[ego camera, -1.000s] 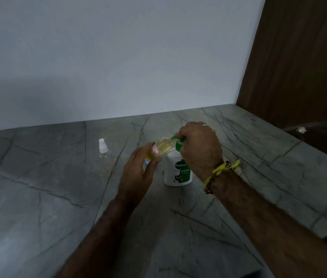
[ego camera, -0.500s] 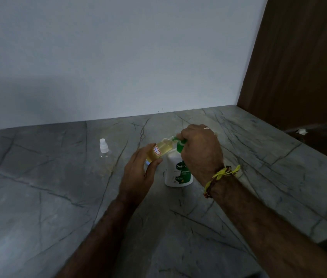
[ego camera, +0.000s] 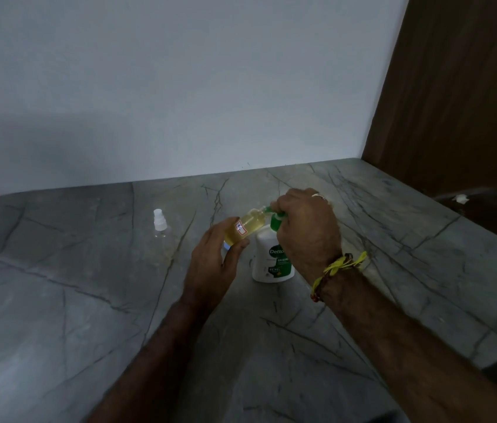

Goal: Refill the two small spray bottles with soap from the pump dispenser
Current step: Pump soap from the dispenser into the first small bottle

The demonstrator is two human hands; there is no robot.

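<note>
A white pump dispenser (ego camera: 271,261) with a green label stands on the grey marble counter (ego camera: 88,300). My right hand (ego camera: 308,230) covers and grips its green pump head. My left hand (ego camera: 213,261) holds a small clear spray bottle (ego camera: 245,228), tilted with its open neck against the green nozzle; yellowish soap fills much of it. A second small clear spray bottle (ego camera: 159,222) with a white spray cap stands alone on the counter to the left.
A pale wall runs behind the counter. A dark wooden panel (ego camera: 454,87) rises at the right. Beyond the counter's right edge a lower dark surface carries a small white scrap (ego camera: 461,198).
Both hands, the tilted bottle and the dispenser keep the same pose; only the head camera has shifted slightly.
</note>
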